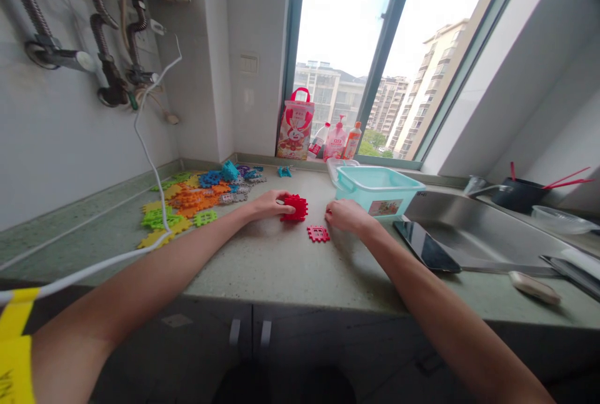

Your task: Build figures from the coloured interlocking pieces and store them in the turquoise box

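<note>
Near the middle of the counter, my left hand [274, 204] is closed on a red block [295, 209] made of toothed plastic pieces. A flat red piece with a window pattern [319, 234] lies on the counter between my hands, nearer the front edge. To its upper right, my right hand [344, 213] rests low over the counter with its fingers bent together, beside the turquoise bin [382, 180]; whether anything is in those fingers is hidden. Orange pieces [194, 199] lie in a pile with yellow, green, blue and grey ones on the left.
A black phone [426, 246] lies beside the steel sink [487, 229] at right. A white cable [145, 141] crosses the left side. Bottles [335, 141] and a pink bag [295, 129] stand by the window. One blue piece [284, 171] sits at the back.
</note>
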{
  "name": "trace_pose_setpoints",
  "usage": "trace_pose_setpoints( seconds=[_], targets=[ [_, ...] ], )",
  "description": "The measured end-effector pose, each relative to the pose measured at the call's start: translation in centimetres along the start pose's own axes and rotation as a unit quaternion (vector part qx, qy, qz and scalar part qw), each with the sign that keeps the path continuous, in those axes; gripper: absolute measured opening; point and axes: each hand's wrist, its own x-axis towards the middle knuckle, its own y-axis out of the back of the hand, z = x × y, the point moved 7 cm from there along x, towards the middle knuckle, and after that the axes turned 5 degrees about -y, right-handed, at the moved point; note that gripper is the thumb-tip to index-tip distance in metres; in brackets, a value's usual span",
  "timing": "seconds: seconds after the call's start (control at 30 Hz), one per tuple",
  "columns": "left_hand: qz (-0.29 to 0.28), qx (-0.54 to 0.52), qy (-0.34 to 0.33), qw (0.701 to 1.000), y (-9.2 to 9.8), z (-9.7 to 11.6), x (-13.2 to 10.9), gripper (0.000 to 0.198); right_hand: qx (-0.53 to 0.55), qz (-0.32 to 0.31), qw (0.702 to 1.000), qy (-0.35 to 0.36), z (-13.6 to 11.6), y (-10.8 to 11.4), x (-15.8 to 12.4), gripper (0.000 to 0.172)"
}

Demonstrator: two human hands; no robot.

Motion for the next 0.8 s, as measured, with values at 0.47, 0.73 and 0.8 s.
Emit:
trace_pose_setpoints(
  seconds=[0.47, 0.73, 0.8],
  targets=[
    [-0.011, -0.008, -0.001, 1.000, -0.1, 0.5, -0.2, 0.048, 0.089, 0.019, 0.994, 0.057, -0.1, -0.2, 0.9, 0.036],
    [-0.021, -0.015, -0.012, 1.000, -0.5, 1.1, -0.2, 0.050, 0.320, 0.191, 0.924, 0.084, -0.4, 3.0, 0.8, 0.033],
    [-0.028, -0.022, -0.018, 0.999, -0.9, 1.0, -0.1, 0.051, 0.417, 0.228, 0.874, 0.102, -1.0, 3.9, 0.7, 0.029]
  ],
)
